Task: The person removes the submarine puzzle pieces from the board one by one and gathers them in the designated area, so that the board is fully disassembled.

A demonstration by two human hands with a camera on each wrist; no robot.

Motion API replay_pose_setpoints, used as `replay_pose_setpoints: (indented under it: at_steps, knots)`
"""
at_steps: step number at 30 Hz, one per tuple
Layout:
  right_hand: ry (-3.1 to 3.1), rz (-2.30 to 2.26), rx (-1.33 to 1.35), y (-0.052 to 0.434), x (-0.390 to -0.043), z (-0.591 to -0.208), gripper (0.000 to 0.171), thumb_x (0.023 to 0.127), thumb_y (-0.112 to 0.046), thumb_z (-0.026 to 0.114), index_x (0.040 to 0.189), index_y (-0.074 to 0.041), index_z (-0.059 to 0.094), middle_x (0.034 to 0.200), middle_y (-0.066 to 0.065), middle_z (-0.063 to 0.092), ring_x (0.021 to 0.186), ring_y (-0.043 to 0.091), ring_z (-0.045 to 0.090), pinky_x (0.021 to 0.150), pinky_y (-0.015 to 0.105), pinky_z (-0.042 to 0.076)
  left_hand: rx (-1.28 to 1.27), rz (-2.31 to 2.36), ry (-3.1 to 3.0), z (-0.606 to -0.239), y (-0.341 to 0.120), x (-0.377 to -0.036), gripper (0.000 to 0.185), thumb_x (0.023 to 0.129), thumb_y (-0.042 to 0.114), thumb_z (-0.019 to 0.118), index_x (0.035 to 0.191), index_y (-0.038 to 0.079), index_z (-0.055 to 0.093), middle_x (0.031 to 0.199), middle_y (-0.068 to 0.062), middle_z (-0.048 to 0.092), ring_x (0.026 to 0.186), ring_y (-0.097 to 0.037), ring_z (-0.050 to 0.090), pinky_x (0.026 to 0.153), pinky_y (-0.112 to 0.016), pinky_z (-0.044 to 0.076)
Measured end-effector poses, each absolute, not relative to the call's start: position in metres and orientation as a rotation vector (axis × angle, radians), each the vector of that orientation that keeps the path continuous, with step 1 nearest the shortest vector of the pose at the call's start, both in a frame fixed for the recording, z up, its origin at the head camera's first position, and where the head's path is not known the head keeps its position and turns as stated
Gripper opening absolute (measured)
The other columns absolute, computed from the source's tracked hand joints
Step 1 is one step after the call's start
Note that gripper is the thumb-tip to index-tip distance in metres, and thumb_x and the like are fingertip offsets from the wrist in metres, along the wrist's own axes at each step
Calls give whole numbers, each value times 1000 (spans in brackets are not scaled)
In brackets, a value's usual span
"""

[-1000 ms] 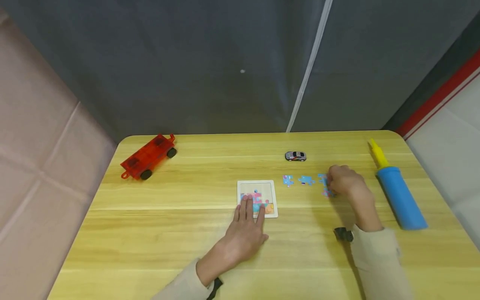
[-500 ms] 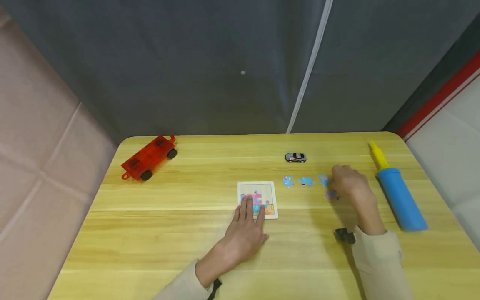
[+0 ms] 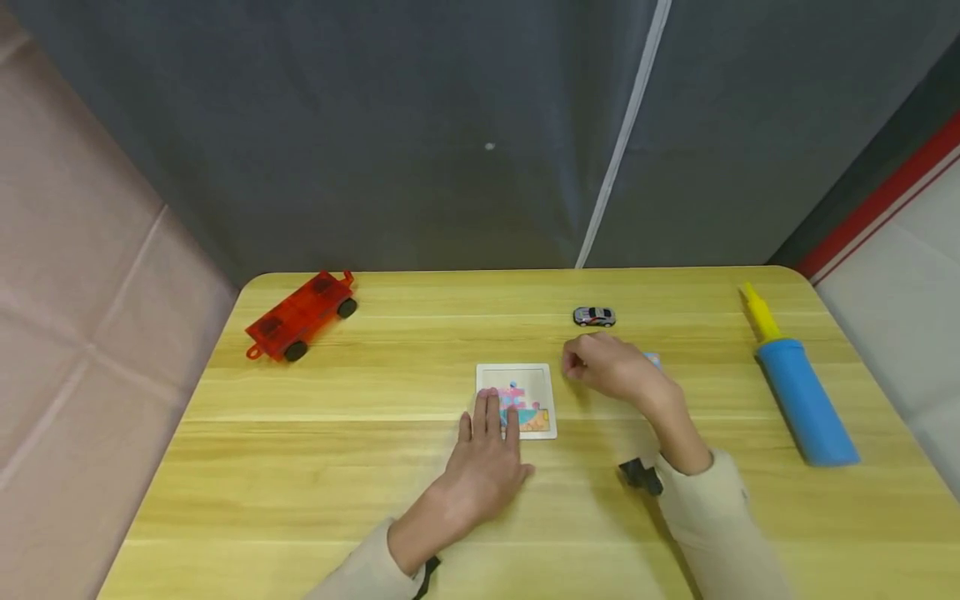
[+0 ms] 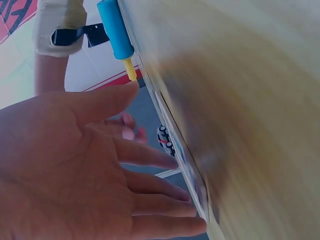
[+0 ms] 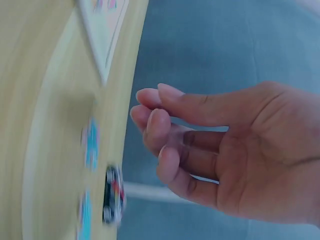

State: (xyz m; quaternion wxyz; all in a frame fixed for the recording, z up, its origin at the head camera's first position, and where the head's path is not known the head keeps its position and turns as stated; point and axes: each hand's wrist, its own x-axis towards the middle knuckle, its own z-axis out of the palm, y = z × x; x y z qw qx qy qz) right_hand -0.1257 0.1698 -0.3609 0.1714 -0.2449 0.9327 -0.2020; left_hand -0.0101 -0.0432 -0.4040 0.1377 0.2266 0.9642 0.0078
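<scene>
pale wood shows under my left hand (image 3: 486, 462), whose straight fingers press flat on the near edge of the puzzle tray (image 3: 517, 400) at the table's (image 3: 315, 467) middle. my right hand (image 3: 611, 368) hovers just right of the tray, fingertips curled toward the thumb; i cannot tell whether they pinch a piece. loose blue puzzle pieces (image 5: 90, 145) lie beneath it. a small toy car (image 3: 594, 317) sits toward the far edge, a red wagon (image 3: 302, 315) at the far left corner, a blue pump (image 3: 798, 395) along the right edge.
</scene>
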Motion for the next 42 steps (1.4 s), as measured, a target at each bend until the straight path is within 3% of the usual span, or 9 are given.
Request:
replay_pose_setpoints:
  at_steps: [6,14,17,21,22,25,28,33,42]
  knots:
    - [2592,-524,-718,133,-128,-375,10,106,-2,68,107,-3,78,103,7,75,89,19,64,80,37,58,609,12,2782,-430,-43,-11,83,112,52,58,163,-11,41,174,-37,27,165,-50,27,123,-62,44]
    - [2521,-568,-678,112,-126,-389,13,104,3,64,101,-3,75,86,3,69,75,14,59,75,33,54,612,-58,2741,-429,-42,-12,79,113,47,59,163,-12,40,173,-38,28,164,-52,28,118,-65,47]
    - [2533,-562,-654,108,-125,-390,17,105,3,63,95,-5,73,81,2,65,72,15,55,91,49,57,619,-57,2735,-417,-42,-12,76,112,44,61,161,-12,43,171,-38,32,163,-51,31,117,-64,49]
    - [2555,-536,-622,105,-122,-390,20,108,0,63,92,-7,72,80,1,65,73,16,56,110,77,43,630,-83,2737,-402,-42,-10,76,111,43,63,161,-12,45,170,-37,34,162,-50,33,116,-63,51]
    - [2560,-530,-614,105,-121,-390,19,108,0,63,93,-7,72,82,1,65,74,16,57,110,76,45,632,-91,2737,-401,-42,-9,76,111,43,63,161,-11,45,170,-37,35,162,-50,33,116,-62,51]
    - [2578,-510,-614,104,-118,-391,15,107,0,65,95,-7,70,88,3,65,78,17,57,93,52,59,624,-88,2731,-399,-41,-8,75,111,43,63,161,-11,45,171,-36,35,162,-50,33,116,-63,51]
    - [2599,-499,-615,103,-114,-390,11,107,-2,67,96,-6,68,95,5,63,79,18,56,69,32,51,611,-79,2730,-399,-41,-8,74,111,42,63,161,-11,45,171,-36,34,162,-50,33,117,-63,50]
    - [2623,-513,-599,101,-111,-390,11,107,-5,70,97,-7,66,96,7,61,77,18,55,64,28,46,607,-82,2739,-398,-40,-8,73,112,41,62,160,-11,46,171,-36,34,163,-49,33,118,-63,49]
    - [2600,-760,-544,102,-114,-396,18,102,9,61,90,-4,67,78,4,64,65,13,56,60,24,47,605,-121,2723,-399,-40,-8,73,112,43,61,162,-8,46,172,-34,34,163,-48,32,118,-62,49]
